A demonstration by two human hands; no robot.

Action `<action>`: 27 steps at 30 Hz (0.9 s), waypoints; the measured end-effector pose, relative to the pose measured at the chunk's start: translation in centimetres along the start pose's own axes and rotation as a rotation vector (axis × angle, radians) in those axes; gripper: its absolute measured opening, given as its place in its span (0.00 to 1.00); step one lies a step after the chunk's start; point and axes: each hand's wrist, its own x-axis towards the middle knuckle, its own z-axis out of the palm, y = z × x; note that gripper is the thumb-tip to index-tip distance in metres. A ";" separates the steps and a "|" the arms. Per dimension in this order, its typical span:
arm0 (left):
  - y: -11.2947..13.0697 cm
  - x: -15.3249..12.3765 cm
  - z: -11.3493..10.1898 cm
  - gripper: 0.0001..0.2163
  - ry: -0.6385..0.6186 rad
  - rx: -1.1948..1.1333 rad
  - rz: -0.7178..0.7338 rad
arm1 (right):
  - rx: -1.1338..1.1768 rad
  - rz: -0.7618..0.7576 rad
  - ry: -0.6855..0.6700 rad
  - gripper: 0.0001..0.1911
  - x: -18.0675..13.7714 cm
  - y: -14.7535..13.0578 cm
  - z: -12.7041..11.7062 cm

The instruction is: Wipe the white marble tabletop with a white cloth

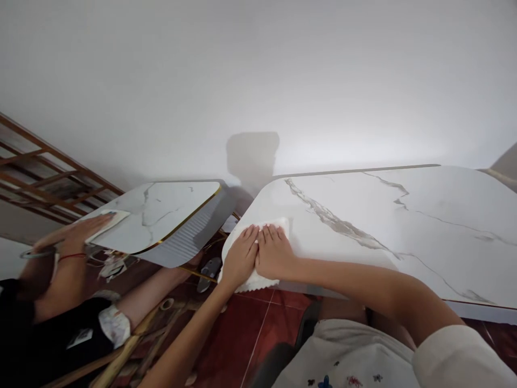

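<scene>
My left hand [241,257] and my right hand [276,254] lie flat, side by side, on a white cloth [255,281]. Their fingers are stretched out and point away from me, and the fingertips of the two hands nearly meet. Under the hands, the cloth rests on the left end of a white tabletop with grey-brown marble veins [436,237]. Its scalloped lower edge hangs over the near rim of the table. Much of the cloth's middle is hidden by my hands.
To the left, another person's hand [91,225] presses a white cloth [111,222] on a smaller marble-patterned table [173,202] with gold trim. Both tables stand against a white wall [258,81]. A wooden slatted frame [44,167] leans at far left. A grey slipper [209,274] lies on the floor.
</scene>
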 end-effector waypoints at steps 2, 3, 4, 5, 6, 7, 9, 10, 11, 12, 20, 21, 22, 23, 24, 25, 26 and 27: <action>2.3 0.3 0.0 0.24 -0.006 0.010 -0.039 | 0.002 -0.016 -0.015 0.32 -1.3 0.9 -0.7; 3.3 0.8 0.2 0.24 -0.011 0.009 -0.052 | -0.003 -0.015 -0.024 0.32 -1.8 1.7 -1.1; 4.3 1.7 0.4 0.24 -0.016 0.004 -0.063 | -0.013 -0.008 -0.030 0.32 -2.1 2.6 -1.5; 5.2 2.8 0.7 0.24 -0.019 -0.006 -0.075 | -0.027 0.001 -0.034 0.32 -2.2 3.6 -2.0; 5.9 4.1 1.0 0.23 -0.020 -0.020 -0.088 | -0.042 0.010 -0.035 0.31 -2.1 4.7 -2.5; 6.5 5.5 1.4 0.23 -0.020 -0.039 -0.104 | -0.059 0.020 -0.035 0.31 -1.8 6.0 -2.9; 7.0 8.8 2.2 0.23 -0.018 -0.090 -0.140 | -0.090 0.039 -0.027 0.30 -0.7 8.7 -3.6; 6.9 10.6 2.7 0.23 -0.014 -0.124 -0.152 | -0.101 0.047 -0.023 0.30 0.2 10.1 -3.8; 6.7 12.3 3.2 0.23 -0.010 -0.163 -0.160 | -0.109 0.057 -0.019 0.30 1.2 11.4 -4.0; 6.2 14.1 3.8 0.23 -0.006 -0.204 -0.167 | -0.114 0.072 -0.017 0.29 2.3 12.7 -4.0; 1.0 26.4 8.0 0.20 -0.012 -0.405 -0.285 | -0.194 0.258 0.001 0.30 12.7 20.5 -3.0; 0.7 27.3 8.3 0.20 -0.006 -0.393 -0.310 | -0.202 0.243 0.001 0.29 13.7 21.3 -2.9; 0.5 28.1 8.6 0.20 -0.002 -0.377 -0.332 | -0.209 0.224 0.003 0.29 14.5 22.0 -2.8; 0.4 28.7 8.8 0.20 0.001 -0.361 -0.350 | -0.215 0.207 0.007 0.28 15.2 22.6 -2.8; 0.3 29.1 8.9 0.19 -0.002 -0.344 -0.363 | -0.219 0.194 0.014 0.27 15.7 23.1 -2.7; 0.3 29.4 9.0 0.19 -0.006 -0.326 -0.372 | -0.222 0.186 0.022 0.26 16.0 23.6 -2.7; 0.4 29.6 9.0 0.19 -0.010 -0.309 -0.375 | -0.223 0.182 0.030 0.26 16.2 24.0 -2.7; 0.6 29.8 9.1 0.19 -0.013 -0.290 -0.370 | -0.223 0.182 0.035 0.26 16.2 24.3 -2.8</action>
